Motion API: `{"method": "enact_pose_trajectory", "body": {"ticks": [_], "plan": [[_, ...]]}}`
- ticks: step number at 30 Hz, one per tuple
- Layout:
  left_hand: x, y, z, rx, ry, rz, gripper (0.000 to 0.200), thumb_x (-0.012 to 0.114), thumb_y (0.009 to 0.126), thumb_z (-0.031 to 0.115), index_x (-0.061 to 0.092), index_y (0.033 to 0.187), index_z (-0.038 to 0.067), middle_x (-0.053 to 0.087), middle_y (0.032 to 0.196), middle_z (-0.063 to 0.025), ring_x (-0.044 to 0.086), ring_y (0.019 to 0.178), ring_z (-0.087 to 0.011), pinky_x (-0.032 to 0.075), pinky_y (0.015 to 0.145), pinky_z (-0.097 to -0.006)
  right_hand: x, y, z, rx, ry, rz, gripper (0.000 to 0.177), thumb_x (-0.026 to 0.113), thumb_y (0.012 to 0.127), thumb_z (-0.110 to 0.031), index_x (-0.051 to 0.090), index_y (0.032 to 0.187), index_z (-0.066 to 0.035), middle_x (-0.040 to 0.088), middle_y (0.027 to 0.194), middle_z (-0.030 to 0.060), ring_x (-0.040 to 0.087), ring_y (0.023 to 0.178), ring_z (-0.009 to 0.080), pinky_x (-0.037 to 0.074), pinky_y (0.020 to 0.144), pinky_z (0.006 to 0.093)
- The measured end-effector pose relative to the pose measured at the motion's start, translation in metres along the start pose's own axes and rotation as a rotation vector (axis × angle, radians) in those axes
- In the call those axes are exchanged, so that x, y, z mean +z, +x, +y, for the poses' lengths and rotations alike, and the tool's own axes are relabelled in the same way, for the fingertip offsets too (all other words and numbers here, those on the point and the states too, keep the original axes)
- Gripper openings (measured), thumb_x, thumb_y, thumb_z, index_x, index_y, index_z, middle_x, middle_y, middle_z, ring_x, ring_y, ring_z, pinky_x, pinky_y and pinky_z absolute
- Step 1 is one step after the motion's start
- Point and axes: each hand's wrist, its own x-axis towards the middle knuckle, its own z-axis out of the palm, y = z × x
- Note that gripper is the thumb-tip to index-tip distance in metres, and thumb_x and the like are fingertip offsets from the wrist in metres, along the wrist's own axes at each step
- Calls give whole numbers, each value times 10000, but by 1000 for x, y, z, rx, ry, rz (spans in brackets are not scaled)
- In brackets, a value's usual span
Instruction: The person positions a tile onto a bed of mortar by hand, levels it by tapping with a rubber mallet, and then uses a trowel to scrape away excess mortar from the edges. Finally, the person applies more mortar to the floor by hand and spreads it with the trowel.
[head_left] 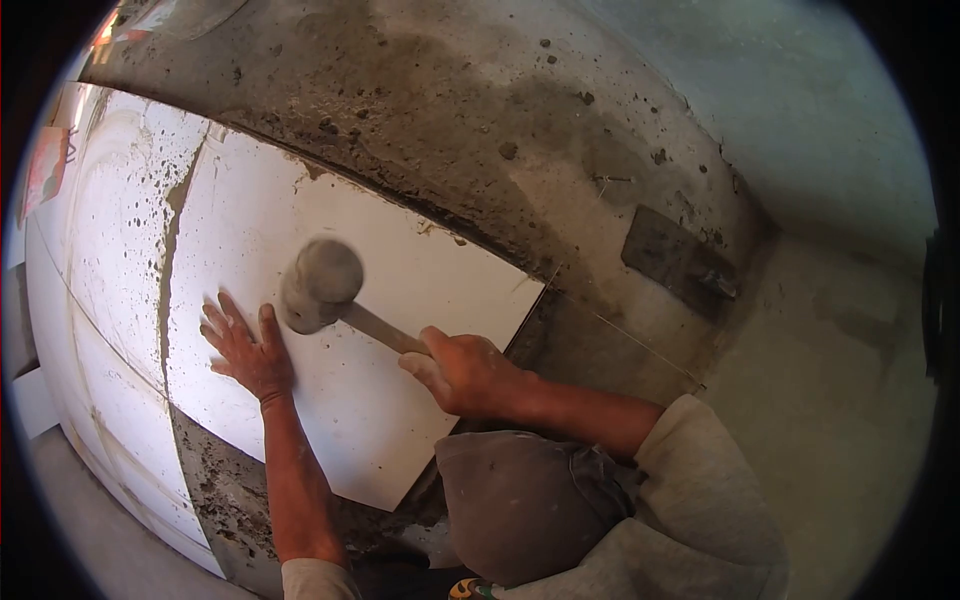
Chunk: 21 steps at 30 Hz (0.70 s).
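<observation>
A large white floor tile (pixel 400 250) lies in the middle of the head view, with grit and mortar specks along its upper edge. My left hand (pixel 248 352) rests on its left part, palm down and fingers spread. In my right hand (pixel 468 375) is the handle of a rubber mallet (pixel 322 285), fingers wrapped round it. The mallet's thick grey head, slightly blurred, is over the tile just right of my left hand.
Other white tiles (pixel 115 230) lie to the left, past a mortar-smeared joint. A trowel-like flat tool (pixel 675 262) sits on rough wet mortar (pixel 480 150) at the upper right. A thin string (pixel 640 345) runs from the tile's right corner. Bare walls (pixel 840 150) bound the right side.
</observation>
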Motion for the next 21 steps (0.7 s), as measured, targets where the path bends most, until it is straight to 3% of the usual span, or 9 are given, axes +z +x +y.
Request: {"method": "enact_pose_trajectory", "body": {"ticks": [1, 5, 7, 14, 18, 21], "plan": [[-2, 3, 6, -27, -10, -8, 781, 359, 891, 711, 236, 1521, 266, 178, 1594, -46, 138, 1453, -371, 112, 1012, -764, 3, 2, 5, 164, -160, -123, 361, 506, 980, -327, 452, 889, 18, 562, 638, 240, 590, 622, 441, 446, 560, 492], [3, -1, -5, 26, 71, -6, 770, 366, 900, 692, 240, 1521, 255, 174, 1594, -53, 135, 1456, -363, 101, 1021, -757, 7, -11, -7, 68, -38, -104, 377, 506, 979, -344, 451, 879, 15, 560, 637, 250, 589, 636, 453, 445, 567, 504], [3, 3, -2, 6, 65, -18, 748, 390, 909, 662, 248, 1519, 254, 172, 1595, -54, 133, 1458, -356, 94, 1030, -751, 1, -6, -7, -19, -28, -41, 366, 513, 976, -333, 465, 853, 8, 574, 613, 238, 596, 573, 429, 469, 548, 502], [-8, 2, 8, -40, -12, -21, 742, 415, 905, 647, 262, 1514, 251, 180, 1594, -48, 131, 1459, -353, 73, 1037, -749, 0, -12, 0, -8, -11, -34, 350, 520, 977, -314, 450, 847, 3, 544, 575, 217, 584, 560, 422, 446, 527, 494], [-5, 3, 4, -10, -16, -3, 797, 372, 866, 727, 263, 1513, 275, 202, 1586, -71, 125, 1459, -365, 60, 1026, -757, -15, -13, -14, -23, 127, 4, 342, 525, 976, -305, 437, 859, 4, 525, 569, 209, 574, 549, 421, 428, 516, 480], [-8, 3, 8, -22, -39, -24, 786, 433, 880, 678, 270, 1512, 242, 190, 1590, -58, 125, 1461, -347, 55, 1043, -744, -9, -19, -4, -26, 163, 74, 338, 527, 973, -306, 441, 877, 6, 531, 575, 212, 578, 556, 426, 436, 525, 482]]}}
